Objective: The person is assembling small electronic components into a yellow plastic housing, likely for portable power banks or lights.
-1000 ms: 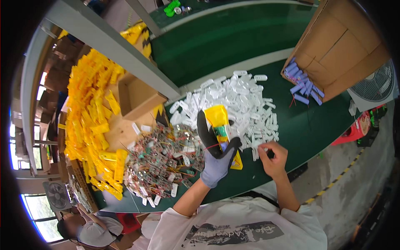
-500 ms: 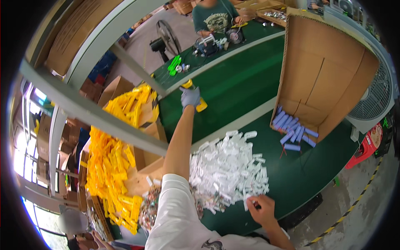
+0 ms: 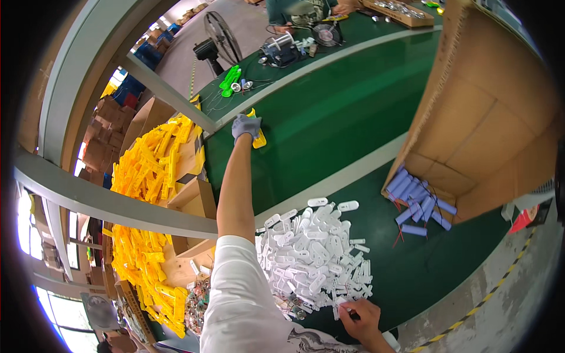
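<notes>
My left hand (image 3: pixel 246 126), in a grey glove, reaches far out over the green conveyor belt. It is closed over a long yellow plastic casing (image 3: pixel 259 140), whose two ends stick out past the fingers. Close to my body, my bare right hand (image 3: pixel 363 320) has thumb and forefinger pinched at the near edge of a heap of white plastic pieces (image 3: pixel 315 247). A slim white plastic piece (image 3: pixel 338 307) shows at its fingertips; the hand partly hides it.
Yellow casings (image 3: pixel 138 253) are piled to the left, beside an open carton (image 3: pixel 197 203) and a grey frame bar (image 3: pixel 118 203). Purple cylinders with wires (image 3: pixel 416 200) spill from a large tipped cardboard box (image 3: pixel 471 117). Across the belt, a person (image 3: pixel 294 13) sits near a fan (image 3: pixel 220 41).
The view has shifted, so the boxes and heaps sit differently in it. My left hand and the yellow casing have moved slightly left along the belt. The right hand stays at the white heap.
</notes>
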The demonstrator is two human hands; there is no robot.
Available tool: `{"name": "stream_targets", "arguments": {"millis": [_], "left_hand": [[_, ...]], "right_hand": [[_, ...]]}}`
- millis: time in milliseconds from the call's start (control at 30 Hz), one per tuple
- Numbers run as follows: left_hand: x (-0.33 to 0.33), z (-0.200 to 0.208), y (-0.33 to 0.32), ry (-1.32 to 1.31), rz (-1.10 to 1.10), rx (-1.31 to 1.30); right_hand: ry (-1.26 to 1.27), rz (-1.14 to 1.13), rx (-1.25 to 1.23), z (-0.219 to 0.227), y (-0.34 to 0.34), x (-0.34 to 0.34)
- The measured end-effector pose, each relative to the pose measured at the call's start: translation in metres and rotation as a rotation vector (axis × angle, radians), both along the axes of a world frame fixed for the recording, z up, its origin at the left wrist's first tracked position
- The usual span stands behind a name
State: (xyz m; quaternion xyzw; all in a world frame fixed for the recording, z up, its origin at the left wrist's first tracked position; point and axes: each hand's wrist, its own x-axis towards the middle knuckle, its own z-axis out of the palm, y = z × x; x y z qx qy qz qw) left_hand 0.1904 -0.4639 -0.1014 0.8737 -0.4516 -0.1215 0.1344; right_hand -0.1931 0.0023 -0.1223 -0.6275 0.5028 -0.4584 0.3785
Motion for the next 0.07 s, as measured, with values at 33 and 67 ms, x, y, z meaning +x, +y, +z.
{"name": "stream_targets", "arguments": {"millis": [33, 67], "left_hand": [[0.009, -0.002, -0.003, -0.036, -0.022, -0.06], [-0.013, 0.001, 0.004, 0.12, -0.024, -0.072]], "right_hand": [[0.003, 0.014, 0.012, 0.001, -0.002, 0.0], [0.025, 0.007, 0.038, 0.001, -0.005, -0.004]]}}
